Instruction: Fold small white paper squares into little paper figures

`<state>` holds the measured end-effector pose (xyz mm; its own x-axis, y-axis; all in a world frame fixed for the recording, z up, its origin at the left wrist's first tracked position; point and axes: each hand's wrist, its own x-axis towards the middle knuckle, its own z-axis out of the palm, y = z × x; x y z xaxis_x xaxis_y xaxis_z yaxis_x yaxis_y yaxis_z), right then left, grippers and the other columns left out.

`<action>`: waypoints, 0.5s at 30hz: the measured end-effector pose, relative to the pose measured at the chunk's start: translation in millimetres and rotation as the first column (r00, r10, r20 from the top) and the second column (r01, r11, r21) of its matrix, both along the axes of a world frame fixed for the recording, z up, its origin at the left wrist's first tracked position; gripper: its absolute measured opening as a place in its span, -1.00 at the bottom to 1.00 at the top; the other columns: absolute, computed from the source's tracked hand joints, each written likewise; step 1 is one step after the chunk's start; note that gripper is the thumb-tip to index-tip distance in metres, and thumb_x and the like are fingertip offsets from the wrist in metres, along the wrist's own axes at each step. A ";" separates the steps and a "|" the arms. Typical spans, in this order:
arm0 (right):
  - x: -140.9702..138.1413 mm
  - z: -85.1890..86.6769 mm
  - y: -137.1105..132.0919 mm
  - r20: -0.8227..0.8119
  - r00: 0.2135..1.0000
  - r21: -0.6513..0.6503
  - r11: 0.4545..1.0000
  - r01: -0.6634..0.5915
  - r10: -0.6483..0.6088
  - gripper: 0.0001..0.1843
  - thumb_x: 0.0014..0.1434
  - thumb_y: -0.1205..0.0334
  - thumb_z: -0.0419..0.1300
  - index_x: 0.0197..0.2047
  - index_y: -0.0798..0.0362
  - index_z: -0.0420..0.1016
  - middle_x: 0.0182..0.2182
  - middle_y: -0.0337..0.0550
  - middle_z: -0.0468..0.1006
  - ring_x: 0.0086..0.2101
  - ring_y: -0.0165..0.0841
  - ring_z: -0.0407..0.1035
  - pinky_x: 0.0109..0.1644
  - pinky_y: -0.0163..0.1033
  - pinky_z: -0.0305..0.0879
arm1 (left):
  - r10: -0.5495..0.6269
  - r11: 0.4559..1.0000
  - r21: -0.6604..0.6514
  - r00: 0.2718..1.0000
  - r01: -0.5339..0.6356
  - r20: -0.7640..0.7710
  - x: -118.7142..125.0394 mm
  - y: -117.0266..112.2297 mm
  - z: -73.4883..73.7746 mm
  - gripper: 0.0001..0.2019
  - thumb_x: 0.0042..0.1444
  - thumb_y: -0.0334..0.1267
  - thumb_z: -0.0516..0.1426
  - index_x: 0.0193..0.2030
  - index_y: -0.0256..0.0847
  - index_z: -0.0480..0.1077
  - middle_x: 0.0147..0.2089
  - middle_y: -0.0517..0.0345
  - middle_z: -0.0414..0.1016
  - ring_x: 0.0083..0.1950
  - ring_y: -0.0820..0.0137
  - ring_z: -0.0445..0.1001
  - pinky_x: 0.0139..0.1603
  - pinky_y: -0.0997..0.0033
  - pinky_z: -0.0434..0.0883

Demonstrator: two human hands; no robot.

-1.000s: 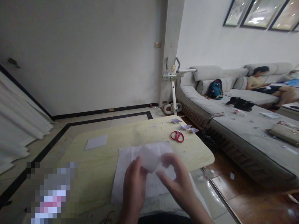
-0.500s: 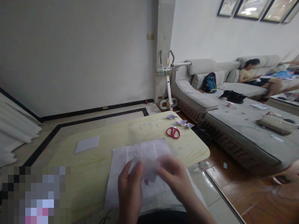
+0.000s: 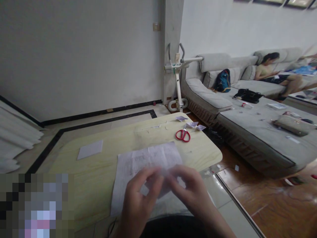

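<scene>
Both my hands meet over a printed sheet of paper (image 3: 135, 165) that lies on the pale table. My left hand (image 3: 140, 195) and my right hand (image 3: 188, 185) pinch a small piece of folded paper (image 3: 163, 190) between thumbs and fingers. It is blurred and mostly covered by the fingers, so its exact shape cannot be made out. Red-handled scissors (image 3: 182, 135) lie beyond the hands, toward the right. Close to them at the table's far corner sit several small folded paper pieces (image 3: 192, 125).
A white paper stack or pad (image 3: 90, 149) lies on the left of the table (image 3: 94, 185). Thin paper scraps (image 3: 156, 126) lie near its far edge. A grey sofa (image 3: 255, 142) with bags stands to the right, with a person (image 3: 268, 71) seated on it.
My hands have drawn closer together around the small paper, and their fingertips now meet. The camera view has tilted down slightly. The scissors and other papers lie as before.
</scene>
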<state>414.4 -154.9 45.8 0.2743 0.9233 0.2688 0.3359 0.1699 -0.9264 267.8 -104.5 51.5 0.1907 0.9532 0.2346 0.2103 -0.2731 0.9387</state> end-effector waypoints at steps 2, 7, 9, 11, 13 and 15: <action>-0.6 2.3 -1.8 -0.012 1.000 -0.014 1.000 -0.007 0.007 -0.85 0.18 0.28 0.23 -0.42 0.08 0.54 -0.52 -0.23 0.51 -0.45 -0.36 0.37 -0.32 -0.28 0.29 | -0.029 0.999 -0.025 0.999 0.029 -0.022 2.6 -2.8 0.4 -0.85 0.11 -0.14 0.23 -0.35 -0.11 0.60 -0.37 0.16 0.66 -0.33 0.29 0.59 -0.30 0.42 0.51; -1.4 2.4 -3.1 -0.115 0.993 -0.064 0.998 0.016 -0.023 -0.84 0.14 0.22 0.28 -0.44 0.07 0.59 -0.53 -0.21 0.55 -0.46 -0.36 0.38 -0.38 -0.31 0.26 | -0.075 0.996 -0.048 0.997 0.076 0.029 5.3 -6.9 -3.3 -0.84 0.14 -0.19 0.21 -0.42 -0.15 0.53 -0.47 0.21 0.58 -0.44 0.36 0.55 -0.43 0.51 0.47; -1.6 3.6 -3.1 -0.153 0.988 -0.086 0.996 0.001 -0.015 -0.81 0.13 0.20 0.28 -0.46 0.08 0.60 -0.54 -0.21 0.57 -0.47 -0.36 0.38 -0.41 -0.31 0.25 | -0.084 0.993 -0.077 0.995 0.088 0.053 5.4 -7.6 -2.2 -0.84 0.13 -0.20 0.22 -0.44 -0.16 0.51 -0.50 0.22 0.56 -0.45 0.38 0.53 -0.45 0.52 0.45; -1.8 5.7 -2.8 -0.199 0.980 -0.104 0.994 -0.020 -0.001 -0.80 0.13 0.18 0.28 -0.47 0.08 0.61 -0.55 -0.20 0.58 -0.48 -0.37 0.39 -0.42 -0.33 0.26 | -0.086 0.989 -0.117 0.993 0.095 0.085 5.6 -8.1 -0.4 -0.83 0.12 -0.21 0.22 -0.46 -0.16 0.49 -0.52 0.24 0.53 -0.46 0.39 0.51 -0.46 0.54 0.43; -2.0 7.6 -2.0 -0.247 0.969 -0.123 0.992 -0.037 0.006 -0.79 0.12 0.17 0.29 -0.47 0.09 0.61 -0.55 -0.20 0.58 -0.49 -0.38 0.40 -0.44 -0.34 0.26 | -0.087 0.983 -0.152 0.990 0.103 0.107 5.5 -8.3 0.5 -0.82 0.12 -0.20 0.22 -0.47 -0.16 0.48 -0.53 0.25 0.50 -0.47 0.41 0.48 -0.48 0.55 0.40; -2.2 8.3 -1.0 -0.281 0.960 -0.141 0.989 -0.050 0.008 -0.79 0.11 0.17 0.29 -0.48 0.09 0.60 -0.56 -0.21 0.57 -0.51 -0.39 0.39 -0.45 -0.35 0.26 | -0.085 0.978 -0.179 0.991 0.103 0.104 5.1 -8.3 0.0 -0.81 0.12 -0.18 0.22 -0.48 -0.16 0.46 -0.54 0.25 0.47 -0.49 0.42 0.45 -0.50 0.55 0.38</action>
